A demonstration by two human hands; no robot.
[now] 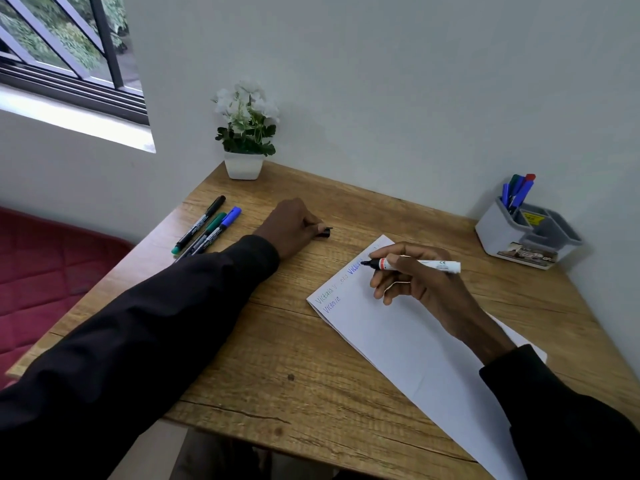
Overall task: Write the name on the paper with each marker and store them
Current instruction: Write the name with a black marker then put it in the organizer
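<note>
A white-barrelled, black-tipped marker (433,265) is gripped in the curled fingers of the right hand (415,285), its tip on the white paper sheet (398,344) on the wooden tabletop (277,358). A small black cap (325,232) is pinched by the left hand (291,226).

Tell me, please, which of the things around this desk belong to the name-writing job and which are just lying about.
Part of the job: paper; white marker gripped by the right hand; black cap held by the left hand; three loose markers; grey organiser holding stored markers.
Just lying about: potted plant; red cushion.
</note>
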